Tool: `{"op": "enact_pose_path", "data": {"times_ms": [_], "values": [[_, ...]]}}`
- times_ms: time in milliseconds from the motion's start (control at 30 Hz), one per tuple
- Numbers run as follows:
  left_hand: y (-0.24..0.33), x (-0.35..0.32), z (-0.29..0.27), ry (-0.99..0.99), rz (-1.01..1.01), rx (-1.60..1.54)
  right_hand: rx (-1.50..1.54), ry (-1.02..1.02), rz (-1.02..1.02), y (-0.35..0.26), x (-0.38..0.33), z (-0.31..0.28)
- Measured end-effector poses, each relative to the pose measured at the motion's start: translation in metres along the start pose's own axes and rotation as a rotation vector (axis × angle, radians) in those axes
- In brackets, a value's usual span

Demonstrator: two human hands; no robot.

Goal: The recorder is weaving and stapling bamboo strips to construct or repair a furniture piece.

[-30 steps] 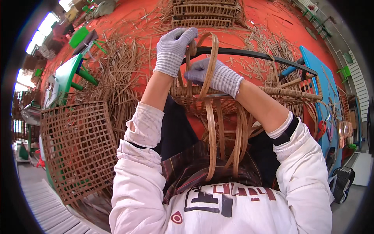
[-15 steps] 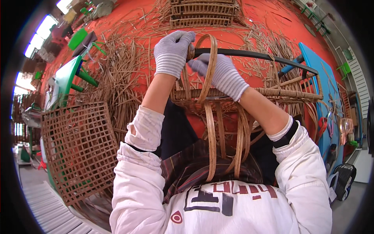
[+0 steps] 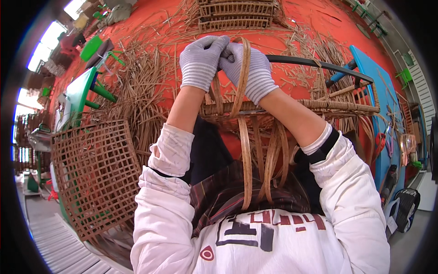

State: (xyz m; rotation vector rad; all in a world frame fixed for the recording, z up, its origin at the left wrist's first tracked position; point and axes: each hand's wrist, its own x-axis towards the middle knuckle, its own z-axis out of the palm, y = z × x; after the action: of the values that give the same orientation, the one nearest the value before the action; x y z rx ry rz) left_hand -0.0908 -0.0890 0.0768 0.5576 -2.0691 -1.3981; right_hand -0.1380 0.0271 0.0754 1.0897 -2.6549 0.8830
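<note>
Both my hands wear pale grey knitted gloves and meet at the far left end of a basket frame's dark bar [image 3: 296, 60]. My left hand [image 3: 200, 61] is closed around the end of the frame, its fingertips against those of the other hand. Beside it my right hand [image 3: 248, 71] is closed, thumb and fingers pressed together at a rattan strip [image 3: 243, 82]. That strip loops over the back of the right hand and hangs toward my lap. The exact grip point is hidden by the gloves. Below runs the wrapped basket rim [image 3: 337, 106], with several more strips [image 3: 269, 169] dangling over my dark apron.
A flat open-weave rattan panel [image 3: 98, 176] leans at my left, near a green table [image 3: 78, 96]. On the right stands a blue table [image 3: 381, 100] with tools on it. Loose strips [image 3: 146, 82] litter the red floor; stacked rattan frames [image 3: 237, 16] lie ahead.
My right hand has moved left and slightly up, from open-looking fingers below the bar to a closed pinch against my left hand. The loop has shifted slightly left.
</note>
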Motion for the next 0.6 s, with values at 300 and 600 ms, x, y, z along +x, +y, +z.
{"op": "enact_pose_path", "data": {"times_ms": [300, 600], "values": [[-0.016, -0.001, -0.010, -0.094, 0.018, -0.322, 0.319, -0.096, -0.172, 0.019, -0.024, -0.009], [-0.018, -0.013, -0.018, -0.214, 0.127, -0.058, 0.315, -0.233, -0.200, 0.039, -0.024, 0.001]]}}
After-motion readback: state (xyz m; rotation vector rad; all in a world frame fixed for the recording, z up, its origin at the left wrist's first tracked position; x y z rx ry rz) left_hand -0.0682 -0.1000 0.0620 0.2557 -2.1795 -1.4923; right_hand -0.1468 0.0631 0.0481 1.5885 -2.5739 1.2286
